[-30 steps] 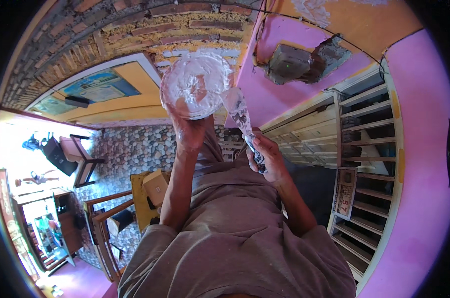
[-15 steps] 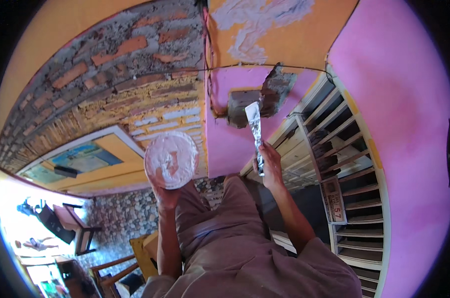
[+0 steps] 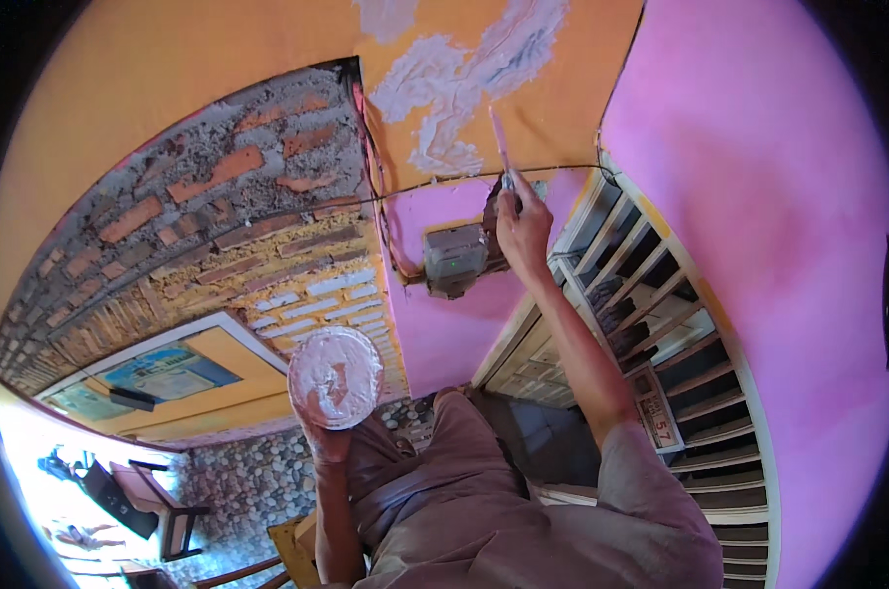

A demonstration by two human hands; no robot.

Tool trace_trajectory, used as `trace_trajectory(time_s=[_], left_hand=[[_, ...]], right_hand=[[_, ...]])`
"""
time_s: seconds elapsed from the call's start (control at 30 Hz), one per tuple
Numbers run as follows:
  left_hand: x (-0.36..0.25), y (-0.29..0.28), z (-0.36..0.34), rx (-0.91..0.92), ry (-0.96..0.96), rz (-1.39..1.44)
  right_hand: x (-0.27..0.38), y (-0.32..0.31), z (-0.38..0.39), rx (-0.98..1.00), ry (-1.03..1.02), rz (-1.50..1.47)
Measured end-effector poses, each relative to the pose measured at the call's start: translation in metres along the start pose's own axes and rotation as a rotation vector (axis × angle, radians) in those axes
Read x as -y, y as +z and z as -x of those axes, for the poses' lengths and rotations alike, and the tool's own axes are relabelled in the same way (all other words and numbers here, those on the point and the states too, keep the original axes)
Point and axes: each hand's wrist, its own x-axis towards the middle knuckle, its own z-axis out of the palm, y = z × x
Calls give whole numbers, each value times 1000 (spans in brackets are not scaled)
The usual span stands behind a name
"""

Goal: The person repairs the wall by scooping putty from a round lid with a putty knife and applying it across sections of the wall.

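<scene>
My left hand (image 3: 325,440) grips a round, shallow dish (image 3: 364,383) from below, its inside smeared with white putty. Raised in front of the wall, my right hand (image 3: 525,224) is closed around the handle of a putty knife (image 3: 499,137). The knife's blade points upward and shows nearly edge-on, close to the orange wall (image 3: 552,118); whether it touches is hard to tell. Just left of the blade, a rough patch of white putty (image 3: 435,93) spreads over the orange paint.
Exposed brickwork (image 3: 219,172) fills the wall on the left. A thin cable (image 3: 435,181) runs below the orange part, above a broken hole (image 3: 454,257) in pink plaster. A slatted window frame (image 3: 680,314) and a pink wall (image 3: 768,196) stand right. Chairs (image 3: 160,501) are at lower left.
My right hand has lifted the putty knife from in front of the broken hole up to the orange wall. The dish sits lower in view, and the view has tilted upward.
</scene>
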Motion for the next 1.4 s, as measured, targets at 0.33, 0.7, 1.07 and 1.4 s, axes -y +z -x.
trace_trajectory(time_s=[0.33,0.7,1.07,1.4], left_hand=[[-12,17,5,92,165,-927],[-10,24,0,-12,-55,-121],[-3,12,-2,43,-87,65],[-8,15,0,75,71,-275]], right_hand=[[18,-8,-123,-274,-169,200],[22,38,-53,-38,-198,209],[27,1,-93,-146,-95,139],[19,37,-24,101,-198,134]])
